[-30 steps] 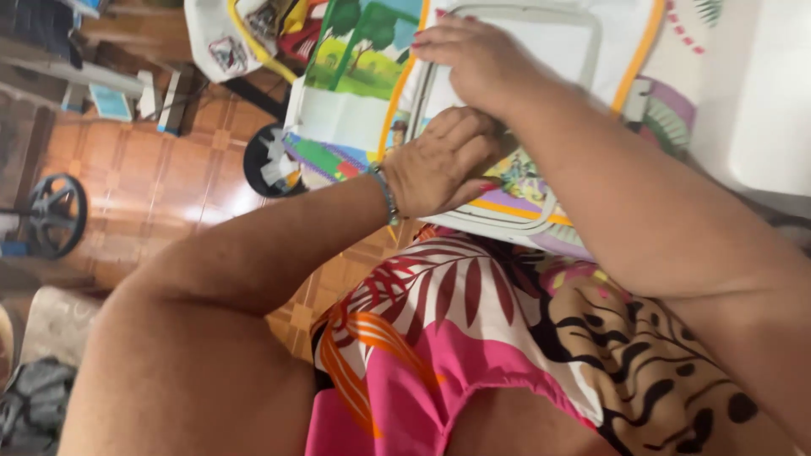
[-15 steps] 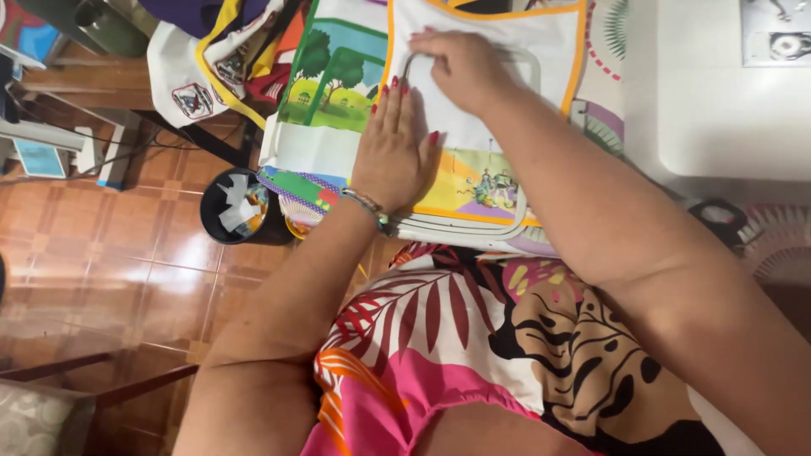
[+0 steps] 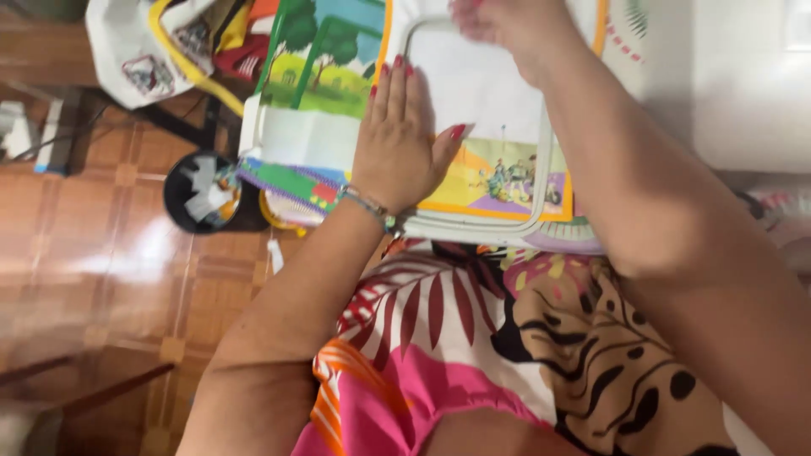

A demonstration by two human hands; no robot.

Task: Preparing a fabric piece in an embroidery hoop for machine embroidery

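We are observing the left hand (image 3: 404,143) lying flat, palm down, on a printed fabric panel (image 3: 498,169) with its fingers (image 3: 390,89) extended and close together and the thumb spread to the side; it is pressing on the cloth and gripping nothing. A beaded bracelet (image 3: 369,207) is sitting at its wrist. The fabric panel, white in the middle with an orange border and a small cartoon scene along its lower edge, is lying on the work surface directly ahead of us, framed by a pale rounded-rectangular hoop (image 3: 541,221) whose lower rail is running just below the left wrist. The right hand (image 3: 507,25) is resting at the top edge of the panel, partly cut off by the frame and blurred; we cannot tell how far its fingers are open or whether they are pinching the cloth or the hoop. To the left of the panel, a second printed piece showing green trees (image 3: 317,59) is lying beside it, touching. Beyond that, a white cloth bag with yellow trim (image 3: 144,51) is hanging over the edge. On the tiled floor (image 3: 110,270) below, a round black bin (image 3: 198,192) is holding paper scraps. A white machine body (image 3: 735,84) is standing to the right.
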